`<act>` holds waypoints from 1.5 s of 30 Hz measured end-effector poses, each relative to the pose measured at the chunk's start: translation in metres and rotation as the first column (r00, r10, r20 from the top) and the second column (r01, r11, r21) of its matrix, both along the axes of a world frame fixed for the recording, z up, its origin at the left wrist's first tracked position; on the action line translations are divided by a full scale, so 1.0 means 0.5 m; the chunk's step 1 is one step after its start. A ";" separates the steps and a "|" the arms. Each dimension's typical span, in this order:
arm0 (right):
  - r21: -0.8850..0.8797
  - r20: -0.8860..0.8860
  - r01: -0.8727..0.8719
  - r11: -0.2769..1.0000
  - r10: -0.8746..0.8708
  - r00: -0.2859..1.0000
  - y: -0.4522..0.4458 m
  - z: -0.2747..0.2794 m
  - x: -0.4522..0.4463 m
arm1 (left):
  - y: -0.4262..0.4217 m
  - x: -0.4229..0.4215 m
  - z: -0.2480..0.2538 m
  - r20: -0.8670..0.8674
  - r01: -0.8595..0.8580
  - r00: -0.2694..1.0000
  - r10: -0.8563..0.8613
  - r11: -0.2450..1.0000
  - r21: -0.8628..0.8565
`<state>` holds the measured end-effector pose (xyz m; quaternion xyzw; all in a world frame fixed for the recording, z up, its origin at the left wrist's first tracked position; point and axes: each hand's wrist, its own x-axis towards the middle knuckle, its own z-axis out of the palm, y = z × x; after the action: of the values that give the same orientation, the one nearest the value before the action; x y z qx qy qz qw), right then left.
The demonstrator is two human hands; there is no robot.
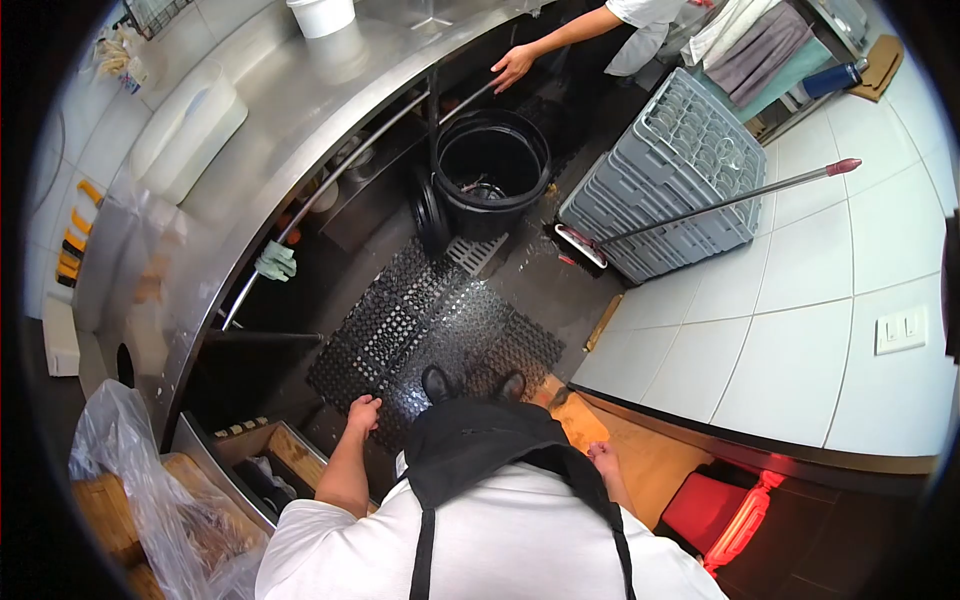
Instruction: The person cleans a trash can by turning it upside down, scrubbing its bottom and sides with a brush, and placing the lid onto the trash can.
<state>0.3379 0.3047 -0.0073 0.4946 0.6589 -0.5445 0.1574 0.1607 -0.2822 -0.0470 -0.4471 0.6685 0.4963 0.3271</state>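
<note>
My left hand (364, 414) hangs low at my left side, its fingers curled in, with nothing visible in them. Below it lies a black perforated rubber mat (385, 330). At my other side hangs my right hand (603, 460), fingers also curled and partly turned from view; I see nothing held there. A bright orange flat patch (580, 422) shows just ahead of that hand; whether they touch I cannot tell. My black shoes (438, 384) stand on the mat under a black apron (490, 445).
Ahead stands an open black bin (492, 160), its lid (428, 212) leaning beside it. Another person's hand (514, 67) reaches above it. Grey glass racks (665, 170) and a long-handled floor brush (720, 205) stand right. A steel counter (270, 130) curves left; a red container (700, 508) is behind right.
</note>
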 end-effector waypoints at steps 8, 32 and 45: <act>-0.013 0.036 -0.085 0.996 0.085 0.996 -0.011 0.006 0.029 | -0.016 0.026 -0.018 -0.010 0.004 1.000 -0.003 1.000 0.026; 0.021 0.100 0.028 0.999 -0.030 0.995 -0.128 -0.060 0.060 | -0.103 -0.035 -0.037 0.028 0.054 0.998 -0.054 0.998 0.012; 0.532 -0.033 -0.440 0.723 0.538 0.843 -0.180 0.073 -0.492 | -0.072 -0.136 -0.044 0.027 0.005 1.000 -0.005 1.000 0.003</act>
<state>0.0921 0.2149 0.0290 0.2729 0.8965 -0.3349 0.0988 0.0927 -0.3183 -0.0690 -0.4516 0.6643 0.4904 0.3379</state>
